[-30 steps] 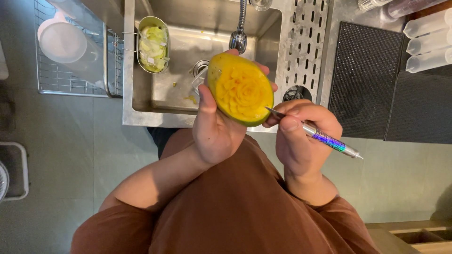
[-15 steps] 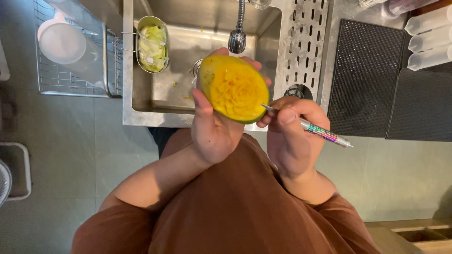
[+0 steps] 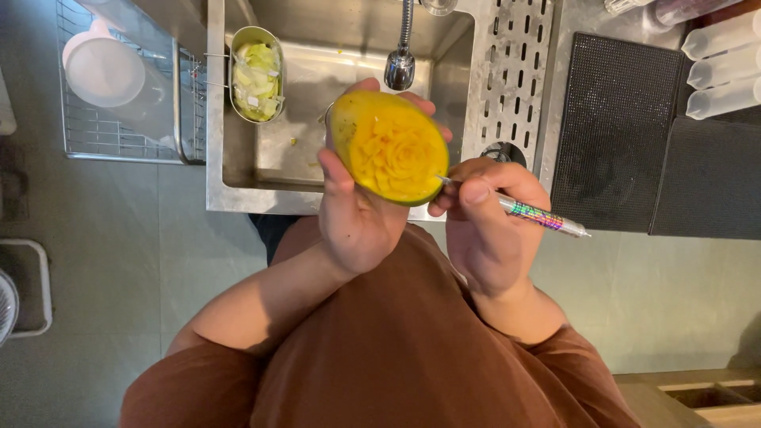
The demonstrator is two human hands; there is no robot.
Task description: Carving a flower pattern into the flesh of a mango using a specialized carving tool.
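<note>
The carved mango half (image 3: pixel 390 148), gripped in the left hand (image 3: pixel 354 218), has been shifted slightly leftward; the carving knife (image 3: pixel 529 212) is pinched by the right hand (image 3: pixel 485 230). Pale scraps are held in the oval metal strainer (image 3: pixel 257 74).

A kitchen work station, seen from above.

A stainless steel sink (image 3: pixel 230 170) with a pull-down faucet head (image 3: pixel 399 69) sits over a grey tiled floor (image 3: pixel 103 238). A metal scrap strainer (image 3: pixel 258 74) full of pale green peelings hangs at its rim, a wire drying rack (image 3: pixel 119 135) holds white containers, and a perforated drainboard (image 3: pixel 507 79) adjoins black rubber mats (image 3: pixel 614 127) and clear squeeze bottles (image 3: pixel 721 67).
</note>
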